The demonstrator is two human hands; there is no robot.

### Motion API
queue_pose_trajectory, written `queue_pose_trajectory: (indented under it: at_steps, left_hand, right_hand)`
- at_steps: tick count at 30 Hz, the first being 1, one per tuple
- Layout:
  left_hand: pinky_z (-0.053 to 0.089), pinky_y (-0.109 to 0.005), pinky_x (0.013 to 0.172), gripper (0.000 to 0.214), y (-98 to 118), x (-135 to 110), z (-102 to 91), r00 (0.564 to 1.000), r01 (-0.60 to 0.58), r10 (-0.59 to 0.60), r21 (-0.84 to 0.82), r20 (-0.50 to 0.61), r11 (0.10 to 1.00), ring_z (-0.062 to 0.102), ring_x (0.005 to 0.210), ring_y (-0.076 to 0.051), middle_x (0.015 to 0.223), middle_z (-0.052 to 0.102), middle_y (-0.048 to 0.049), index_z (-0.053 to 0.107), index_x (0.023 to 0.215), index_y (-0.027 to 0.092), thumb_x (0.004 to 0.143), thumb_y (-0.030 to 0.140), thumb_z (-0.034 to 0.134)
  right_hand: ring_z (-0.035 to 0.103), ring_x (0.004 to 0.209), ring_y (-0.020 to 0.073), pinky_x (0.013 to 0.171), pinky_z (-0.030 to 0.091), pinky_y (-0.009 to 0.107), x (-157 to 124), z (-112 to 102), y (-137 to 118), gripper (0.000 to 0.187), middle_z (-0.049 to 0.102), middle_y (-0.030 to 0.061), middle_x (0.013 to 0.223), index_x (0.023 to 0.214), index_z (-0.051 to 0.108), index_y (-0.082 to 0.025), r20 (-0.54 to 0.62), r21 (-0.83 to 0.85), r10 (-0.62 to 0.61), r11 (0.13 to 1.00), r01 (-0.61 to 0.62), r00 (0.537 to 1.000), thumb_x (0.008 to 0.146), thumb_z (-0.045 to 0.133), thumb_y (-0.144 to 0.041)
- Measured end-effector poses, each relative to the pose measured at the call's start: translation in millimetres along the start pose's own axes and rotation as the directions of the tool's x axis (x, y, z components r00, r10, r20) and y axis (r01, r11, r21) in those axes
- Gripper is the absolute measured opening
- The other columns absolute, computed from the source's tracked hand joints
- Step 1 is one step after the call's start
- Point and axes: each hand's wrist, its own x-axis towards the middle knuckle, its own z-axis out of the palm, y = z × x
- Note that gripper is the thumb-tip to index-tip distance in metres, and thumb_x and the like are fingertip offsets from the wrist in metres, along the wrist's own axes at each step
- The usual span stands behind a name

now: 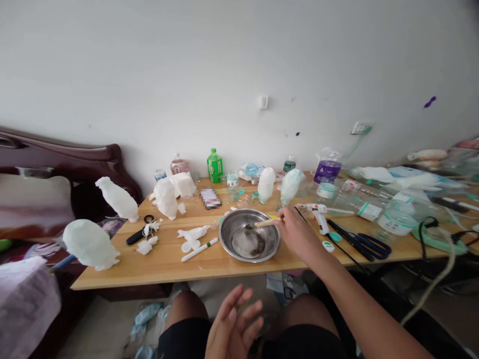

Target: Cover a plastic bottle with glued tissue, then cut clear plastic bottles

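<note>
My right hand (290, 227) is closed around the pale wooden handle of a paintbrush (266, 222). The brush's dark tip reaches into a round metal bowl (232, 249), where a cloudy grey liquid (239, 243) with a dark patch lies at the bottom. Below the table edge, over my lap, my left hand (236, 321) is held up with its fingers apart and nothing in it. A white marker with a green band (200, 250) lies left of the bowl, beside a small white paper-wrapped piece (194, 233).
White wrapped figures (90, 244) stand along the left end, others behind the bowl. A glue gun (320, 217), scissors (370, 243) and clear plastic bottles (398, 214) crowd the right. A phone (210, 198) and green bottle (214, 166) sit toward the wall.
</note>
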Motion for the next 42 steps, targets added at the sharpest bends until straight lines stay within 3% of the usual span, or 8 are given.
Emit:
queue_pose_trajectory:
  at_steps: [5,11,18,23,28,33,38,42]
  left_hand:
    - [0.055,-0.042,0.084,0.045,9.8,41.5,38.1,0.957,-0.153,0.168,0.081,-0.235,0.985,0.068,0.105,-0.034,0.124,0.065,-0.0172,0.069,0.110,0.017,0.069,0.034,0.080]
    - [0.060,-0.033,0.075,0.043,13.7,61.6,55.0,0.918,-0.196,0.254,0.207,-0.305,0.958,0.072,0.087,-0.022,0.095,0.070,-0.0070,0.063,0.097,0.015,0.062,0.022,0.087]
    - [0.059,-0.028,0.075,0.030,25.0,76.5,55.0,0.954,-0.129,0.167,0.160,-0.248,0.979,0.070,0.069,-0.014,0.071,0.069,-0.0032,0.059,0.076,0.014,0.064,0.022,0.086]
    - [0.058,-0.030,0.072,0.033,17.5,71.5,51.9,0.957,-0.184,0.223,0.204,-0.186,0.961,0.066,0.066,-0.013,0.068,0.066,0.0015,0.056,0.072,0.016,0.062,0.027,0.086]
    - [0.056,-0.031,0.067,0.034,2.1,64.9,42.5,0.952,-0.225,0.265,0.236,-0.155,0.945,0.063,0.066,-0.014,0.072,0.066,0.0009,0.057,0.073,0.016,0.062,0.032,0.085]
    - [0.052,-0.029,0.068,0.032,-13.2,64.7,22.6,0.942,-0.306,0.332,0.277,-0.050,0.911,0.064,0.074,-0.017,0.083,0.069,-0.0031,0.062,0.088,0.017,0.069,0.035,0.081]
    - [0.051,-0.028,0.065,0.031,-14.4,66.5,14.3,0.934,-0.341,0.357,0.245,-0.022,0.908,0.061,0.067,-0.015,0.079,0.068,-0.0016,0.062,0.088,0.018,0.069,0.034,0.080]
    - [0.050,-0.027,0.064,0.032,-10.5,65.7,13.3,0.943,-0.314,0.327,0.174,-0.055,0.933,0.062,0.068,-0.014,0.082,0.068,-0.0010,0.061,0.087,0.019,0.066,0.031,0.082]
  right_hand:
    - [0.067,0.097,0.0237,0.077,0.048,0.032,-0.3,-18.0,-10.1,0.029,0.069,0.0115,0.110,0.121,0.049,-0.019,0.002,0.129,-0.169,0.977,0.167,0.986,0.099,0.031,-0.020]
    - [0.064,0.107,0.0148,0.094,0.044,0.027,25.2,-18.7,-10.7,0.041,0.067,0.0033,0.123,0.118,0.061,-0.023,0.228,0.235,-0.463,0.880,0.413,0.857,0.089,0.039,-0.005]
    - [0.067,0.088,0.0197,0.074,0.044,0.025,37.1,-27.4,-9.5,0.030,0.074,0.0050,0.093,0.097,0.068,-0.020,0.390,0.146,-0.385,0.923,0.357,0.836,0.081,0.049,-0.003]
    - [0.065,0.066,0.0139,0.061,0.041,0.021,21.5,-35.2,-25.0,0.022,0.072,0.0009,0.073,0.084,0.067,-0.020,0.398,0.183,-0.329,0.943,0.278,0.856,0.090,0.047,-0.017]
    - [0.066,0.074,0.0205,0.066,0.042,0.027,8.7,-38.2,-35.6,0.026,0.073,0.0084,0.082,0.099,0.064,-0.016,0.103,0.131,-0.129,0.985,0.115,0.986,0.095,0.039,-0.020]
    - [0.064,0.105,0.0247,0.091,0.045,0.036,-1.5,-23.3,-46.9,0.030,0.071,0.0124,0.111,0.116,0.060,-0.016,-0.065,0.244,-0.144,0.957,0.155,0.987,0.097,0.038,-0.021]
    - [0.068,0.099,0.0150,0.087,0.050,0.026,-25.2,-6.7,-61.1,0.030,0.074,0.0021,0.105,0.109,0.066,-0.022,0.116,0.419,-0.335,0.870,0.260,0.935,0.092,0.045,-0.012]
    - [0.070,0.080,0.0143,0.070,0.051,0.022,-38.9,-25.7,-54.2,0.027,0.075,-0.0009,0.085,0.095,0.071,-0.024,0.296,0.455,-0.406,0.856,0.246,0.865,0.087,0.050,-0.010]
